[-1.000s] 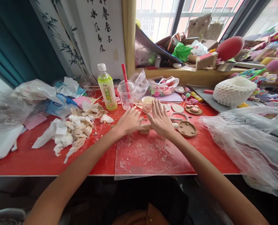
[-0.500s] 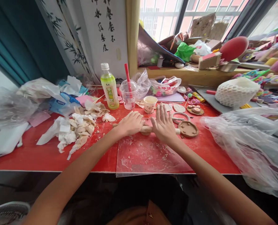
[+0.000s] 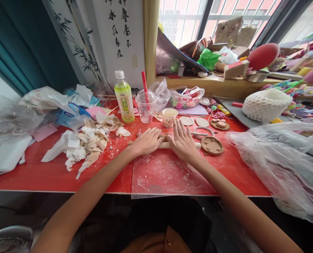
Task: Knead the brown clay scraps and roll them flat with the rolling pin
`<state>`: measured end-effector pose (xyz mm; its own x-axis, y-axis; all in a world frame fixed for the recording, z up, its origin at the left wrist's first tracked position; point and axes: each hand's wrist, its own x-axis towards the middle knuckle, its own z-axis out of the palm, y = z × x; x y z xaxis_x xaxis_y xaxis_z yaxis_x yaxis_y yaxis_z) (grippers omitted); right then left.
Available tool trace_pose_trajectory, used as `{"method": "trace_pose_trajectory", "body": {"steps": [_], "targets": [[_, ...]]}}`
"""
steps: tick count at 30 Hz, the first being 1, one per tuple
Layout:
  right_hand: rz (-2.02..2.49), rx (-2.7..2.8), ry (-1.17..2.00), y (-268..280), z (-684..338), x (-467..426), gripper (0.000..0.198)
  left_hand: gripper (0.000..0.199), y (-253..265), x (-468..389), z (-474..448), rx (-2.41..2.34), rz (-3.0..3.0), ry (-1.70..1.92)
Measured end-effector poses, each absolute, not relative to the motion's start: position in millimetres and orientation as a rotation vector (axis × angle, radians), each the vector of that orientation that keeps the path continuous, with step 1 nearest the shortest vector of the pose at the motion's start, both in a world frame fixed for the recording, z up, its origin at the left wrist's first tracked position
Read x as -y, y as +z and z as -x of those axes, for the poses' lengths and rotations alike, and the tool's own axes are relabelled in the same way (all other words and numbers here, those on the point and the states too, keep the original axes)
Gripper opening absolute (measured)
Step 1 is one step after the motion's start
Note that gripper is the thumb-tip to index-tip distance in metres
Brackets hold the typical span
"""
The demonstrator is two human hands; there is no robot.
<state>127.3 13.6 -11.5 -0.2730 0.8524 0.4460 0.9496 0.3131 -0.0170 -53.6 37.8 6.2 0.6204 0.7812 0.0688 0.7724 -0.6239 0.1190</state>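
My left hand [image 3: 147, 142] lies flat with its fingers stretched out, on the left part of a wooden rolling pin [image 3: 166, 145]. My right hand [image 3: 183, 141] presses flat on the pin's right part, fingers pointing away from me. Between the hands, a bit of brown clay [image 3: 166, 135] shows just beyond the pin; the rest of it is hidden. Under the work lies a clear plastic sheet [image 3: 169, 179] sprinkled with clay crumbs. A round brown clay dish [image 3: 211, 145] sits right of the pin's end, by a pale ring [image 3: 208, 128].
Beyond my hands stand a paper cup [image 3: 169, 117], a plastic cup with a red straw [image 3: 146, 107] and a green drink bottle [image 3: 124, 98]. Crumpled tissues [image 3: 86, 144] lie left on the red table [image 3: 114, 179]. A clear plastic bag [image 3: 280, 158] overhangs the right front edge.
Both hands have moved slightly toward me, rolling the pin with them. The clay showed on the pin's near side before; now it shows on the far side.
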Motion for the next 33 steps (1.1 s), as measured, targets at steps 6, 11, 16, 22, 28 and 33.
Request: {"method": "trace_pose_trajectory", "body": {"steps": [6,11,16,22,28,33], "targets": [[1.429,2.331,-0.316,-18.6,-137.1,14.0,0.067,0.038,6.7,-30.2,58.3,-1.306,-2.703,0.414],[1.374,2.419,-0.258,-19.8,-147.5,38.3,0.057,0.034,13.0,-34.9,57.6,-1.384,-2.511,0.471],[1.222,2.409,-0.278,-16.7,-152.0,47.9,0.033,0.037,17.3,-44.4,57.2,-1.267,-2.491,0.313],[1.055,2.414,-0.309,-17.1,-160.1,62.6,0.032,0.049,16.9,-34.1,60.6,-1.223,-2.638,0.264],[1.007,2.384,-0.401,-9.7,-168.1,70.8,0.036,0.037,16.5,-30.5,60.8,-0.881,-2.688,0.152],[0.974,2.425,-0.461,-0.6,-167.3,58.9,0.037,0.039,22.1,-32.5,64.3,-0.886,-2.642,0.129]]}}
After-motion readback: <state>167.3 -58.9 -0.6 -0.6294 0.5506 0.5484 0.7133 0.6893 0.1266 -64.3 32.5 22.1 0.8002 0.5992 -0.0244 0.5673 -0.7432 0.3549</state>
